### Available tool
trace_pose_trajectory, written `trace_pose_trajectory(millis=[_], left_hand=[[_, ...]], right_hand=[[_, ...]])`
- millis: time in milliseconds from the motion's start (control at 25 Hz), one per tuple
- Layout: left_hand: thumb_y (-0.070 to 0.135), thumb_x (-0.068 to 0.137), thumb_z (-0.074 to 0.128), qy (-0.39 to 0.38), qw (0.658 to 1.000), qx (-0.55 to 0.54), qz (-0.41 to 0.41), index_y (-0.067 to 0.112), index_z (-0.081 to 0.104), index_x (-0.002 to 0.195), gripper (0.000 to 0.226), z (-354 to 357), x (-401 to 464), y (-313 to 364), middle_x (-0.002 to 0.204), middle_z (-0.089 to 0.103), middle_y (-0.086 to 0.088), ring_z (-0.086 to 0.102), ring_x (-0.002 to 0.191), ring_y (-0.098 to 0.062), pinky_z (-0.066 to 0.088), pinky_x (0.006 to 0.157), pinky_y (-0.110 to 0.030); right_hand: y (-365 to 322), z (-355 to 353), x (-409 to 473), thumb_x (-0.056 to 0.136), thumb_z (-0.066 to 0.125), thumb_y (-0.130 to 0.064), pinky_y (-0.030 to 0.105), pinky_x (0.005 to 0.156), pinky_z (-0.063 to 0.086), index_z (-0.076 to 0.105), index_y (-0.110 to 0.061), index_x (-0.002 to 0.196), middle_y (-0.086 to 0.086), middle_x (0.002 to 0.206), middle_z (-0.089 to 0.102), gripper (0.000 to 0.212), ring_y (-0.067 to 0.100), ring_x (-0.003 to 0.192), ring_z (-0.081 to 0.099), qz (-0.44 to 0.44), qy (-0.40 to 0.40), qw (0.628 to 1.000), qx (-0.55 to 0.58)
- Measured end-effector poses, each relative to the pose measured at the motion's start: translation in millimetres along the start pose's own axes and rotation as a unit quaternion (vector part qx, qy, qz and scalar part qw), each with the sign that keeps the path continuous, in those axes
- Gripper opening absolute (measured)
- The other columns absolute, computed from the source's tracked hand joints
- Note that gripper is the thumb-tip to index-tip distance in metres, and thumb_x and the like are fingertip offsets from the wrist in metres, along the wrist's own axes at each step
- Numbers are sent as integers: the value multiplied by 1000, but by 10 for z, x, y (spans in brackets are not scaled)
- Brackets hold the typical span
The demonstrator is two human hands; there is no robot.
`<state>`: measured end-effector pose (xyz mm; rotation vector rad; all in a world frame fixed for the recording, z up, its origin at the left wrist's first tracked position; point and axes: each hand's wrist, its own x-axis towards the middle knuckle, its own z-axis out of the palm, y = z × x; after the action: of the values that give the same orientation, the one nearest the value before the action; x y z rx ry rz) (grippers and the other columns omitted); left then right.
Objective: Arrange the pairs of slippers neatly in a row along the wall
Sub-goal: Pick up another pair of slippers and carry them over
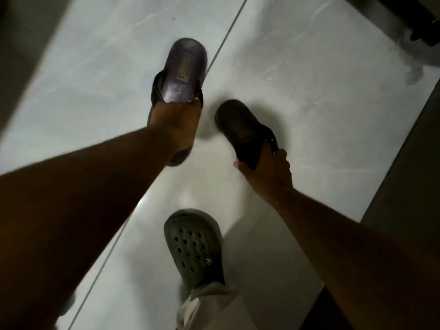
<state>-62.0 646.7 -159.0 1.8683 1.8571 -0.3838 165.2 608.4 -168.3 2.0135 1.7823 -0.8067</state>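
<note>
My left hand (177,122) grips a dark purple slipper (184,67) by its strap, held above the floor with the heel end pointing away from me. A second slipper seems stacked under it, only its edge showing. My right hand (266,173) holds a dark brown slipper (240,127) by one end, its other end pointing up-left, also off the floor.
Pale grey floor tiles (297,79) with a dark grout line run diagonally. My foot in a grey-green perforated clog (194,248) stands at the bottom centre. A dark wall or threshold (404,175) runs along the right. Dark furniture legs (421,27) sit top right.
</note>
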Motion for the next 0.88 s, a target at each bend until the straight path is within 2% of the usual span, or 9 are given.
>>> trace_pose_trajectory(millis=[40, 120, 160, 240, 320, 440, 600, 760, 880], left_hand=[[23, 87, 50, -12, 999, 29, 4, 3, 49, 129, 47, -5, -4, -63, 127, 56, -25, 54, 112, -42, 44, 91, -49], [43, 79, 64, -62, 992, 99, 42, 17, 35, 144, 76, -31, 38, -314, 155, 25, -21, 22, 142, -45, 25, 112, -55], [51, 76, 67, -80, 988, 114, 72, 23, 30, 148, 86, -37, 63, -448, 160, 15, -19, 11, 146, -44, 16, 116, -54], [59, 74, 64, -93, 987, 98, 87, 27, 23, 150, 92, 20, 38, -693, 161, 14, -17, 10, 147, -41, 15, 118, -51], [63, 74, 62, -71, 997, 35, 23, 23, 22, 150, 94, 130, -104, -850, 159, 20, -20, 17, 145, -42, 19, 117, -50], [69, 73, 55, -4, 992, -44, -119, 17, 31, 147, 93, 343, -419, -884, 153, 31, -23, 29, 139, -45, 21, 116, -51], [74, 77, 45, 16, 954, -151, -258, 16, 17, 152, 98, 636, -799, -870, 159, 12, -26, 9, 147, -42, 10, 121, -49], [75, 76, 44, 20, 923, -202, -328, 19, 8, 153, 102, 836, -1081, -940, 161, -1, -25, -5, 149, -38, 6, 120, -48], [75, 76, 45, 21, 923, -207, -323, 22, 4, 153, 101, 934, -1230, -1095, 161, -4, -21, -8, 149, -37, 5, 120, -47]], right_hand=[[-131, -22, 60, 77, 55, -69, 51, 98, 45, 22, -14, 146, 25, 138, 38, 95, 44, 120, 47, 3, 15, 1000, 3], [-337, -79, 199, 76, 51, -73, 55, 97, 41, 23, -16, 145, 24, 138, 36, 94, 45, 120, 44, 3, 18, 999, -28], [-395, -103, 276, 76, 51, -74, 58, 99, 37, 21, -20, 146, 23, 143, 31, 94, 47, 125, 38, -9, 5, 999, -48], [-489, -136, 396, 79, 53, -67, 62, 107, 29, 13, -24, 149, 23, 153, 15, 91, 51, 136, 22, -44, -41, 997, -49], [-598, -153, 507, 85, 55, -56, 60, 114, 23, 7, -24, 151, 27, 156, 3, 87, 55, 140, 13, -58, -67, 996, -18], [-922, -153, 605, 89, 52, -53, 61, 115, 21, 5, -24, 151, 28, 157, -1, 84, 56, 140, 11, -72, -66, 995, -8], [-1528, -124, 739, 88, 48, -59, 60, 109, 29, 9, -22, 150, 26, 155, 12, 82, 53, 134, 25, -155, -26, 986, -52], [-2104, 60, 660, 91, 48, -52, 59, 109, 28, 14, -23, 149, 23, 158, 6, 74, 50, 135, 24, -256, -40, 961, -95], [-2344, 310, 417, 91, 49, -50, 60, 109, 28, 14, -25, 150, 21, 160, 2, 73, 49, 137, 18, -311, -69, 941, -116]])
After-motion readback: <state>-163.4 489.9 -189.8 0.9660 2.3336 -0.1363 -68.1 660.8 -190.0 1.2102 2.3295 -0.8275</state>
